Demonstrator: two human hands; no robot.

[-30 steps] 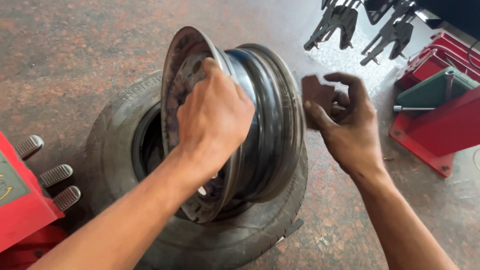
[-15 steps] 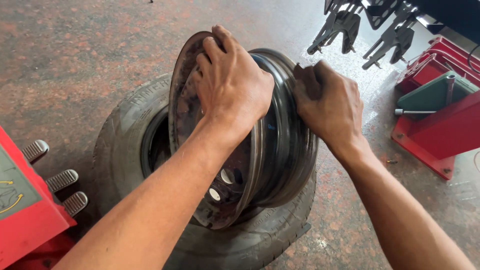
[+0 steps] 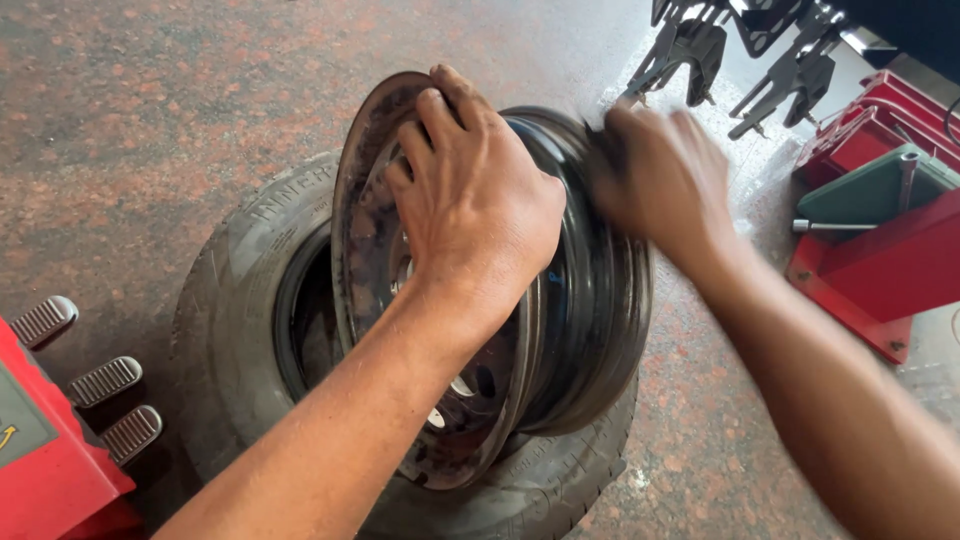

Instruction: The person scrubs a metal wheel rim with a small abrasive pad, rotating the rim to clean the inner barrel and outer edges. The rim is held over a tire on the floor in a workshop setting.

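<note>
My left hand (image 3: pixel 470 205) clamps the near flange of the steel wheel rim (image 3: pixel 560 330), which stands on edge on the tyre (image 3: pixel 235 290). My right hand (image 3: pixel 655 175) is blurred on the rim's far edge; its grip I cannot tell. If my hold slackens, the rim could roll off the tyre.

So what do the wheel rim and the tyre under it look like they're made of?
Wheel rim: looks like steel, dark painted finish, with rust-brown patches on its face. Tyre: black rubber, matte and dusty, with moulded tread blocks and raised sidewall lettering.
</note>
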